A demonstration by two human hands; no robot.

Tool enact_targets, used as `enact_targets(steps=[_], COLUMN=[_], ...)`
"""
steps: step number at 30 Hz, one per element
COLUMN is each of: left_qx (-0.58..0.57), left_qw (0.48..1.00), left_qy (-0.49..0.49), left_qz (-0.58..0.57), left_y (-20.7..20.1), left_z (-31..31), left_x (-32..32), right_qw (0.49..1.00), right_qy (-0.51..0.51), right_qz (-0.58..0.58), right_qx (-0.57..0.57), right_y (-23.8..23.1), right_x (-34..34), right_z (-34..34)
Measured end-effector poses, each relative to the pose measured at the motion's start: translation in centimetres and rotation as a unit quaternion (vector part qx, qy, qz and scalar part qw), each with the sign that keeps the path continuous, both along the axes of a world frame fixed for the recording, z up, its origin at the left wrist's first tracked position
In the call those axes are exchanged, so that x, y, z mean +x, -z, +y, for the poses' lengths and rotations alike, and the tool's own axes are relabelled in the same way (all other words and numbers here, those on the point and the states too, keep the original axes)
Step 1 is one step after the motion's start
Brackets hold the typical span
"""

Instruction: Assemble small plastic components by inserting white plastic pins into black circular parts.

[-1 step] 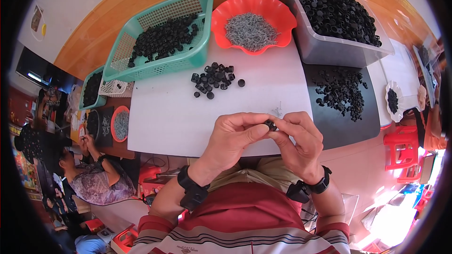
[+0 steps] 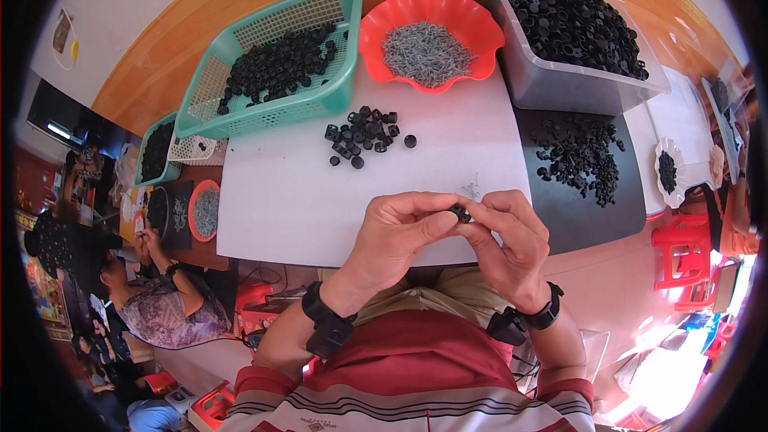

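Observation:
Over the near edge of the white table top (image 2: 304, 200), a small round black plastic part (image 2: 459, 213) is pinched between my two hands. My left hand (image 2: 392, 232) grips it from the left with thumb and forefinger. From the other side, the thumb and fingertips of my right hand (image 2: 510, 244) close on it, hiding much of the part. Just beyond my fingers lie a few thin metal screws (image 2: 472, 190). Farther off, a loose pile of black plastic parts (image 2: 364, 132) rests on the white surface.
A green basket (image 2: 276, 116) of black parts, a red scalloped bowl (image 2: 480, 68) of screws and a clear bin (image 2: 560, 94) of black pieces line the back. Small black pieces (image 2: 584, 160) lie on a dark mat (image 2: 616, 220). A co-worker (image 2: 172, 304) sits at left.

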State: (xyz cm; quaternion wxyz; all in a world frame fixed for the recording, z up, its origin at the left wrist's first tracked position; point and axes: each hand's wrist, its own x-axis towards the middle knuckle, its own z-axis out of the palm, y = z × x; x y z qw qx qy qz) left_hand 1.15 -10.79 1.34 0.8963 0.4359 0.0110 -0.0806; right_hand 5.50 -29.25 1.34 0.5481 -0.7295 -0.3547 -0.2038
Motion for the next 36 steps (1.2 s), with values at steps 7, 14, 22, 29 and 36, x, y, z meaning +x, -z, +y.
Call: enact_targets(steps=[7,14,22,29,36], left_qx=[-0.009,-0.011,-0.004,0.001,0.010], left_qw=[1.000,1.000,1.000,1.000,1.000], left_qy=[-0.005,-0.009,-0.013,-0.018,-0.027], left_qz=[0.008,0.004,0.004,-0.007,0.014], left_y=[0.42,0.43,0.29,0.14,0.05], left_z=[-0.39,-0.71,-0.86,-0.92,-1.02], left_x=[-0.12,-0.12,-0.25,-0.28,-0.30], right_qw=[1.000,1.000,1.000,1.000,1.000], right_qy=[0.007,0.002,0.002,0.002,0.003], right_qz=[-0.013,-0.011,-0.017,-0.014,-0.017], right_qx=[0.011,0.003,-0.008,-0.004,-0.008], right_y=[0.36,0.40,0.45,0.70,0.72], right_x=[0.21,0.16,0.13,0.00,-0.02], right_z=[0.03,-0.15,-0.18,-0.08,-0.06])
